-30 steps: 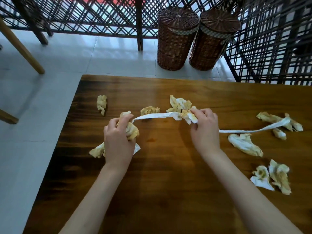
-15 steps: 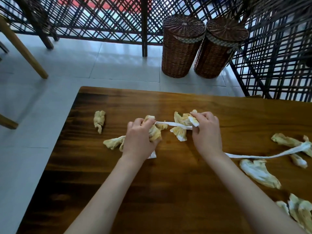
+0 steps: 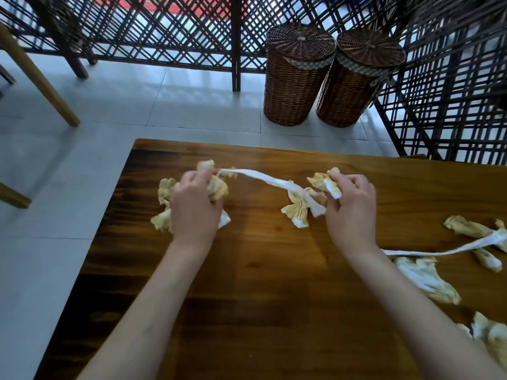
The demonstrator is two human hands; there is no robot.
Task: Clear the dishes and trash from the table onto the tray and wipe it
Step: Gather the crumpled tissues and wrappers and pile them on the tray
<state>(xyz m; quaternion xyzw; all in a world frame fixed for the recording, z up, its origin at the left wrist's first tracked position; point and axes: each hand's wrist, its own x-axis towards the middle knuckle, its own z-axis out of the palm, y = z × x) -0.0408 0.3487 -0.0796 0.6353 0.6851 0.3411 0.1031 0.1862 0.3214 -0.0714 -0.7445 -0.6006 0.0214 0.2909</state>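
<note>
Crumpled yellow-stained tissues at 12 o'clock on the desk are being gathered, left hand and right hand each clutching a wad; remaining 3 o'clock scraps probably come next, tray unseen.

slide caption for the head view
Both hands, left hand and right hand, gather stained paper napkins from a wooden table.

The long white twisted paper strip disappears under the right hand and runs off the right edge. Yellow-stained crumpled tissues there are cut off and blurred. The left hand covers much of its stained tissue wad.
</note>
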